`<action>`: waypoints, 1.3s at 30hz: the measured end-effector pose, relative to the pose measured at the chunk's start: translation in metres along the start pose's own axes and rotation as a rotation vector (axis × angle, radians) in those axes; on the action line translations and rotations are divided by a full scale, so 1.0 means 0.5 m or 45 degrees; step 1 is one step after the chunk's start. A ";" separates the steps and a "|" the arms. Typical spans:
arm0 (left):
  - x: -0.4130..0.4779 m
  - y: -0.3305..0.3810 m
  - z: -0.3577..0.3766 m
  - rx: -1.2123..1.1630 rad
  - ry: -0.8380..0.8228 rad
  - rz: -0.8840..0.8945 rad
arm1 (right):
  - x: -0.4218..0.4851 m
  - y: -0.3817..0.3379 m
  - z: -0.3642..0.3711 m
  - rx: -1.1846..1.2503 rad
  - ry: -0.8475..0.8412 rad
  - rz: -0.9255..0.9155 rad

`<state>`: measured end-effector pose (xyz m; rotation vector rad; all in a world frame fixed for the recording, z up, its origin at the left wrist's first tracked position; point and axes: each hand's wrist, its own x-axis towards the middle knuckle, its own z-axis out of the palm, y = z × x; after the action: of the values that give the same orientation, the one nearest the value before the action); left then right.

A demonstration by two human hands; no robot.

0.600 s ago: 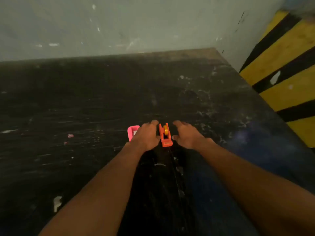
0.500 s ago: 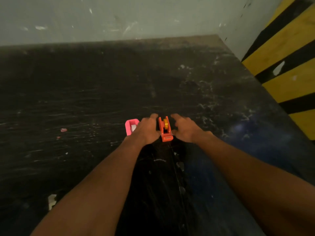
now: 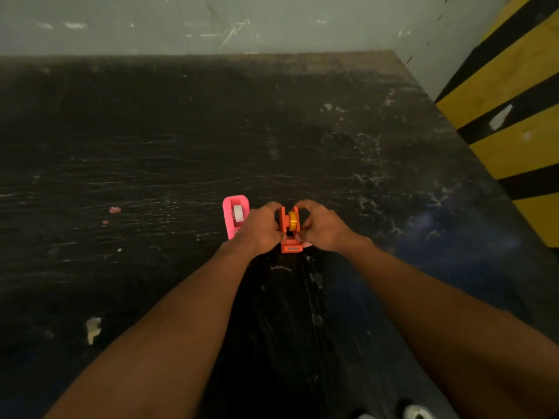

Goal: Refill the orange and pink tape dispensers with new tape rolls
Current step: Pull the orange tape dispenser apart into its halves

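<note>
An orange tape dispenser [image 3: 290, 235] stands on the dark scratched table [image 3: 181, 152], its cutter end toward me, with a yellow tape roll [image 3: 292, 220] seated between its side walls. My left hand [image 3: 260, 229] presses against its left wall and my right hand [image 3: 325, 226] against its right wall, fingers curled round the top. Just left of my left hand lies a pink tape dispenser [image 3: 235, 214] holding a whitish tape roll [image 3: 238, 213]; my left hand covers its near end.
A grey wall [image 3: 242, 22] runs along the table's far edge. A yellow and black striped surface [image 3: 514, 110] borders the right side. Small pink scraps [image 3: 115, 210] and a pale paper scrap [image 3: 93, 328] lie on the left part of the table.
Both hands have closed in on the orange dispenser, from resting beside it to gripping its two sides. More of the pink dispenser now shows.
</note>
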<state>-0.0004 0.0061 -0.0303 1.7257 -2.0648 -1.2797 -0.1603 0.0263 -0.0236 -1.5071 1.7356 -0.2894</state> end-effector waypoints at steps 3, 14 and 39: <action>-0.078 -0.003 0.010 -0.006 0.011 -0.020 | -0.069 -0.008 0.026 0.100 -0.043 -0.016; -0.437 0.000 0.119 -0.003 0.105 -0.139 | -0.361 0.026 0.141 0.071 -0.209 -0.214; -0.638 -0.098 0.188 0.075 0.098 -0.180 | -0.536 0.024 0.276 -0.070 -0.259 -0.144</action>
<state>0.0806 0.3312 -0.0001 1.9458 -1.9880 -1.1795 -0.0826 0.3178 -0.0104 -1.6185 1.5122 -0.1414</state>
